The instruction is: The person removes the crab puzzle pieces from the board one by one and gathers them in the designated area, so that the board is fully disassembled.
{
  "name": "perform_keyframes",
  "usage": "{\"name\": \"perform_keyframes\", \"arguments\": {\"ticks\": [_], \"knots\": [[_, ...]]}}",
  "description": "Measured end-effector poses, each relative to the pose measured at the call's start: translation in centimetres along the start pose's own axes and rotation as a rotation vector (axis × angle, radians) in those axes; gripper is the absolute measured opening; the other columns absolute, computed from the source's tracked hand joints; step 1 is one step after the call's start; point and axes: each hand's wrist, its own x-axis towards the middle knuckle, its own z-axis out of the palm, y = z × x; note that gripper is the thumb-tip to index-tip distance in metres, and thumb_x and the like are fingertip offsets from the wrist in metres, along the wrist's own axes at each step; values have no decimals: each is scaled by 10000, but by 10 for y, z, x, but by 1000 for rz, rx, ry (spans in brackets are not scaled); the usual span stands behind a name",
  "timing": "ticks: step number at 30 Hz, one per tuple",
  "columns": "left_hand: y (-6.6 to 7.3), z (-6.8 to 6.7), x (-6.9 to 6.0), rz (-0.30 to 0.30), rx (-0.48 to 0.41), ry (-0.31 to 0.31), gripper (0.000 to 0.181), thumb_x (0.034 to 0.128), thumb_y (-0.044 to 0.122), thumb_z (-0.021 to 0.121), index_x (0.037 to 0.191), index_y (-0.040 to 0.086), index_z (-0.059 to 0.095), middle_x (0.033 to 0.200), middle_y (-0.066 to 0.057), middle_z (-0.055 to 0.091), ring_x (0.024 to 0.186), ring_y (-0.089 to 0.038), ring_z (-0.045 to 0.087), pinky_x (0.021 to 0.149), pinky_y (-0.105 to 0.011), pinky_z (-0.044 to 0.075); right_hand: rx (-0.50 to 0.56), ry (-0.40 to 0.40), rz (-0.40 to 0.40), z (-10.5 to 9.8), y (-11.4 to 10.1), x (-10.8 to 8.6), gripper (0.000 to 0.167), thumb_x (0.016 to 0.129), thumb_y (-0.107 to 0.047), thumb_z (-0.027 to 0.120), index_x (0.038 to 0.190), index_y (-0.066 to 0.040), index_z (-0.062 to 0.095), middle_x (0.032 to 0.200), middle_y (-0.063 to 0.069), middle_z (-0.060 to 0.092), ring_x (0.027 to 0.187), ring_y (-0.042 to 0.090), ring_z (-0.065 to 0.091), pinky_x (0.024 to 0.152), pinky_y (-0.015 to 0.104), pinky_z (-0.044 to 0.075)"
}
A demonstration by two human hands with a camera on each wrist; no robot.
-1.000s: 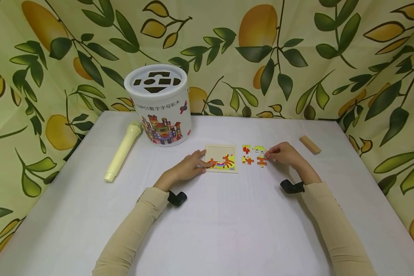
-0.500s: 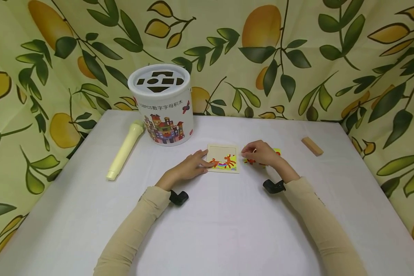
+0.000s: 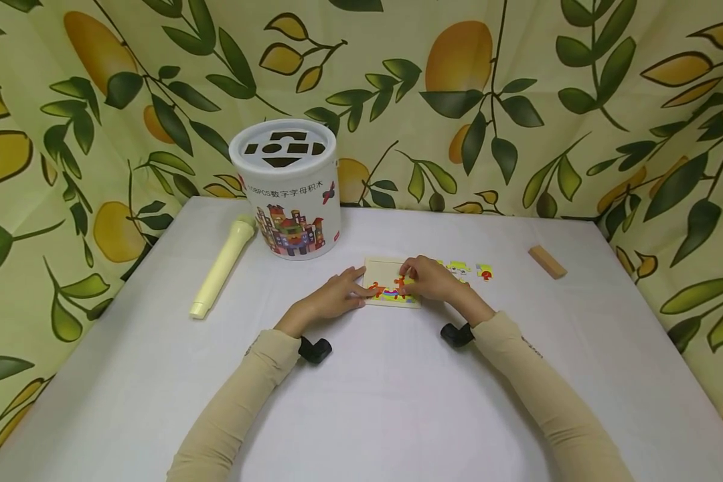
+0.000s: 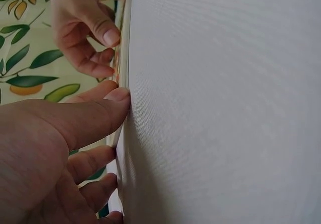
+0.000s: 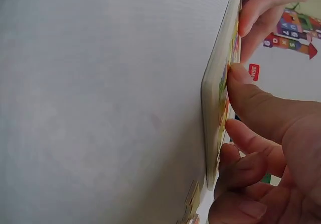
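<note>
A square wooden puzzle board (image 3: 391, 260) lies flat, with orange, yellow and blue pieces along its front part. My left hand (image 3: 333, 296) rests at its left edge, thumb and fingers extended; in the left wrist view the thumb (image 4: 95, 118) touches the rim. Over the board's right part, my right hand (image 3: 436, 280) has its thumb and bent index finger around a puzzle piece, mostly hidden by the fingers. The right wrist view shows the thumb (image 5: 261, 103) against the coloured surface (image 5: 224, 96). Loose pieces (image 3: 485, 273) lie right of the board, some partly hidden.
A white bucket (image 3: 292, 194) with a slotted lid stands behind and left of the board. Farther left lies a cream stick (image 3: 221, 271). A wooden block (image 3: 547, 262) is at the right, and a patterned cloth (image 3: 391, 161) hangs behind the table.
My right hand has moved left from the loose pieces onto the board's right part, uncovering several of those pieces again. My left hand has stayed at the board's left edge.
</note>
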Motion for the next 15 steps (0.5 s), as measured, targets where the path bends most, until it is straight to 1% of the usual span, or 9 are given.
{"name": "perform_keyframes", "arguments": {"ticks": [4, 9, 12, 15], "knots": [[0, 1, -1, 11, -7, 0, 338, 925, 168, 540, 1262, 173, 568, 1517, -162, 211, 1407, -380, 115, 1097, -600, 127, 6, 8, -7, 2, 1, -1, 338, 770, -237, 741, 1025, -67, 599, 941, 119, 566, 848, 220, 505, 735, 318, 417], [2, 0, -2, 42, -4, 7, 344, 921, 145, 541, 1263, 172, 566, 1506, -196, 212, 1394, -410, 134, 1083, -619, 139, 36, 39, -9, 2, 3, -3, 349, 751, -237, 760, 995, -75, 571, 967, 142, 548, 859, 242, 512, 707, 311, 410], [2, 0, -3, 46, 0, 17, 337, 918, 150, 546, 1254, 162, 574, 1502, -197, 225, 1394, -405, 143, 1084, -614, 145, 62, 50, 5, 0, 3, -4, 346, 749, -232, 762, 981, -74, 559, 950, 131, 558, 838, 238, 517, 690, 300, 411], [2, -1, -3, 33, 3, 15, 333, 918, 164, 549, 1250, 153, 577, 1505, -184, 228, 1402, -386, 134, 1091, -603, 144, 84, 54, 12, -2, 5, -7, 309, 769, -189, 742, 978, -65, 551, 898, 102, 571, 791, 213, 511, 667, 282, 407]]}}
